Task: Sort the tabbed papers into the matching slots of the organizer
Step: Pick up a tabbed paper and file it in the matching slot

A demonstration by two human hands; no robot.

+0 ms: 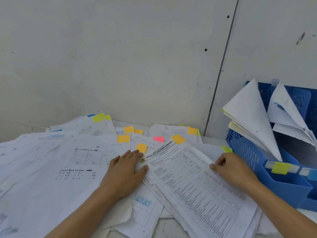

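Head view: tabbed papers (pixel 82 160) lie spread in loose, overlapping piles. The left hand (pixel 127 170) lies flat with straight fingers, pressing the left corner of the top sheet (pixel 197 182). The right hand (pixel 235 170) pinches that sheet's right edge between thumb and curled fingers. The blue organizer (pixel 283 186) stands just to the right. Filed sheets (pixel 248 117) lean in its slots, and a yellow label (pixel 280 167) is on its front.

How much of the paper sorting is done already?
Only a little is done: a few papers stand in the blue organizer. The left hand rests flat on the pile while the right hand pinches the top sheet. That whole pile of tabbed papers is left to sort.
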